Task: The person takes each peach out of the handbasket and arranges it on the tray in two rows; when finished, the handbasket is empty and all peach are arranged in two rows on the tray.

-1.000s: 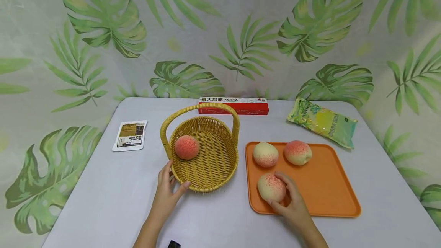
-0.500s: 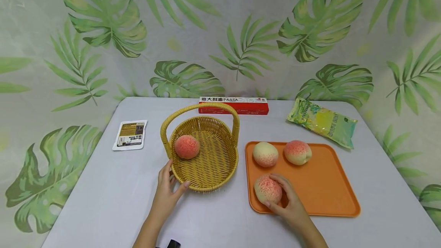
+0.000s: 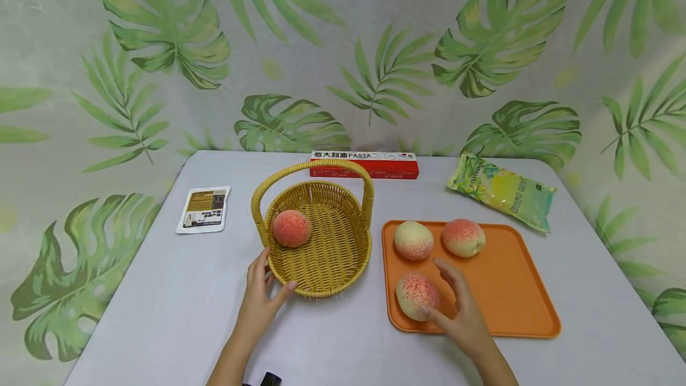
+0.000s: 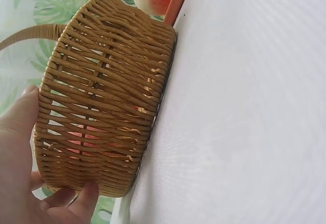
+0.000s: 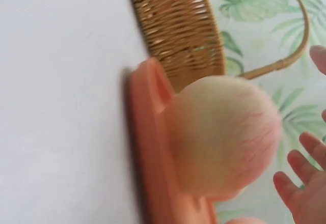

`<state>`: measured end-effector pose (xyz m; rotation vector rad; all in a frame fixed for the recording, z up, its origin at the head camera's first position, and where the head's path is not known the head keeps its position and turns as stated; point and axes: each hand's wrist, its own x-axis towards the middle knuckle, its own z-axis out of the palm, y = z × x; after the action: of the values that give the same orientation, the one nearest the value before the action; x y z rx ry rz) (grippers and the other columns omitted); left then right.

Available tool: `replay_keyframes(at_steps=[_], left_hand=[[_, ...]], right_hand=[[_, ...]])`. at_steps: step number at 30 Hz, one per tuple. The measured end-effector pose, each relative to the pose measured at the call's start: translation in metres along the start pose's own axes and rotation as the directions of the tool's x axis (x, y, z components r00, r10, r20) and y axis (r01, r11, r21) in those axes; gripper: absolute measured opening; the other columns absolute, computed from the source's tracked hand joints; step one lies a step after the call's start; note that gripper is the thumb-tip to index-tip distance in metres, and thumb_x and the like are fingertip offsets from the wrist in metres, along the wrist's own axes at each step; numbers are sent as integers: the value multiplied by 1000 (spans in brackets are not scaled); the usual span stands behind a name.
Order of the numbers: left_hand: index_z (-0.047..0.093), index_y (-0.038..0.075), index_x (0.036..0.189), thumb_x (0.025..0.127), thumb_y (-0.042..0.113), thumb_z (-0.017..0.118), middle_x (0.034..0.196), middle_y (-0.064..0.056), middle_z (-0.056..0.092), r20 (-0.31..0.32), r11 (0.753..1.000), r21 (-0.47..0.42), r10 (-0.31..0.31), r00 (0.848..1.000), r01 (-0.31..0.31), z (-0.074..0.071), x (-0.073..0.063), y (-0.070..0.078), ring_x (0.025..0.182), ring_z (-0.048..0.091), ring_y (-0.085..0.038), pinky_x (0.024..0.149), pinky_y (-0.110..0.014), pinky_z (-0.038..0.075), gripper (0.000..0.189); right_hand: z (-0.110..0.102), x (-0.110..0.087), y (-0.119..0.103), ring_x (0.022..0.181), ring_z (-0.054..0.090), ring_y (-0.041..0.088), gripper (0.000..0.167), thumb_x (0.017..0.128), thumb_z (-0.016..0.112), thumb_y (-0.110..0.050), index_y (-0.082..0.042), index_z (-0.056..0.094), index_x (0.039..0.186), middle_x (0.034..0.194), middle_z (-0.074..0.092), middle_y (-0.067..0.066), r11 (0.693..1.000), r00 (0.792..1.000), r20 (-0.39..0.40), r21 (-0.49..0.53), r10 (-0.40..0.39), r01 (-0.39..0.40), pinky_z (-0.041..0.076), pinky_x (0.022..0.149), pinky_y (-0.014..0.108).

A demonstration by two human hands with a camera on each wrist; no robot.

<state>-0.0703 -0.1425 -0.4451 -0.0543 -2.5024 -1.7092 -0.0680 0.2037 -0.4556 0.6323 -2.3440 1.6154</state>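
Hands (image 3: pixel 261 299) (image 3: pixel 465 319) at basket (image 3: pixel 329 252) & peach (image 3: pixel 415 295), red/wht box (image 3: pixel 364 170) lbl'd "PASTA"

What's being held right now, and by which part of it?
The left hand holds the basket by its near left rim and side. The right hand holds nothing.

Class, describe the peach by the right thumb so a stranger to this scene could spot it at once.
On the white table, right of the wicker basket, lies an orange tray. Two peaches sit toward its far edge; the third peach sits at its near left corner. Unlike them, it has the thumb of the right hand at its side.
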Motion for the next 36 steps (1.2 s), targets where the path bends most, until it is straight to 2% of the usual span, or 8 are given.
replay_keyframes(at_steps=[3,6,9,14,20,24,31,36], left_hand=[[13,0,142,83,12,66,136,-25,18,0,1000,1,-7,1000,7,0,0,0,122,30,-36,101,-42,31,80],[13,0,142,82,11,66,137,-25,18,-2,1000,3,-5,1000,5,0,0,0,122,29,-36,101,-42,31,80],[13,0,142,82,11,66,136,-25,19,-7,1000,7,6,1000,-6,0,0,0,122,30,-36,100,-41,32,80],[14,1,142,82,12,67,136,-25,19,-12,1000,9,29,999,-29,0,-1,0,123,30,-36,100,-40,32,81],[13,1,142,82,13,67,137,-25,18,-10,1000,4,21,1000,-21,0,-1,0,123,30,-36,100,-40,31,81],[13,0,142,82,13,66,136,-25,18,-7,1000,7,20,1000,-20,-1,-1,0,121,31,-38,100,-41,31,81],[13,-3,141,82,10,66,135,-27,19,-3,999,13,38,999,-38,0,0,0,119,33,-40,100,-42,32,80],[13,4,143,82,14,67,137,-23,19,-7,999,11,45,999,-45,3,4,-23,120,33,-37,100,-38,32,83]], right_hand=[[-1,14,-21,125,29,18,73,70,70,9,9,31,131,134,34,15,989,990,-10,22,-144,144,24,104,21],[2,32,-48,126,29,24,64,78,69,-3,16,32,126,130,34,27,960,961,-3,35,-276,276,24,105,24],[9,48,-73,126,28,23,63,84,65,-19,17,33,124,130,34,28,949,949,31,39,-314,312,23,105,23],[27,72,-87,128,26,26,65,81,68,-18,8,34,129,135,32,21,961,953,129,11,-275,275,25,106,31],[63,98,-64,130,21,21,80,76,73,-11,-14,26,140,143,24,6,989,954,263,1,-145,150,24,104,49],[88,114,-52,130,21,20,81,78,72,-23,-20,22,142,144,22,1,989,940,312,-10,-138,148,26,102,51],[113,133,-48,131,20,15,87,74,75,-24,-18,21,142,144,23,0,994,928,366,-51,-73,99,25,105,43],[129,142,-30,130,21,15,92,71,77,-28,-22,20,143,144,23,-2,994,925,377,-68,-54,86,26,104,42]])
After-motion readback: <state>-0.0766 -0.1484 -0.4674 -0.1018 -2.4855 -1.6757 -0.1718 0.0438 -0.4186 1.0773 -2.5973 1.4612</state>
